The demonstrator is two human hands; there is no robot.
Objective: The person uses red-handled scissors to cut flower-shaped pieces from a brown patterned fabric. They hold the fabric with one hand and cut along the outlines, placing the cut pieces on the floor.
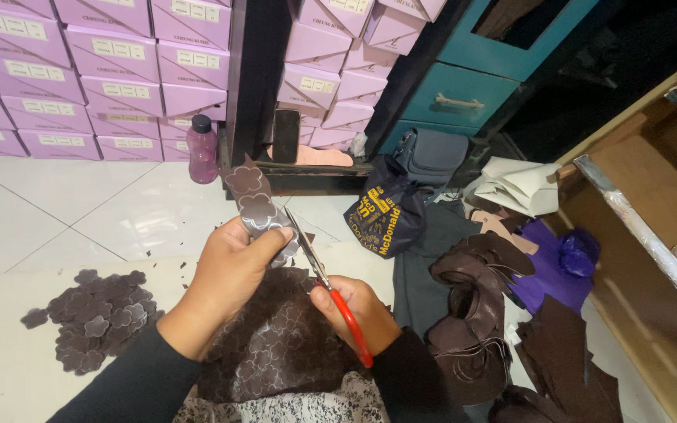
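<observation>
1. Nearest the camera, a large sheet of dark brown leather [276, 345] marked with flower outlines lies under both hands, across what I take to be a lap.
2. My left hand [229, 274] is closed around a narrow strip of the same leather [256, 207], holding it upright just above the sheet.
3. My right hand [358, 313] grips red-handled scissors [331, 294], fingers curled through the loops; the blades meet the strip's right edge, beside the left thumb.
4. Left of the left hand, well apart, a pile of cut flower shapes [95, 317] rests on the floor, so I judge much cutting done.
5. The sheet's many uncut outlines suggest plenty is left.
6. Right of the right hand lie curled brown offcuts [472, 305]; beyond the hands stand a pink bottle [202, 149] and stacked lilac boxes [103, 70].
</observation>
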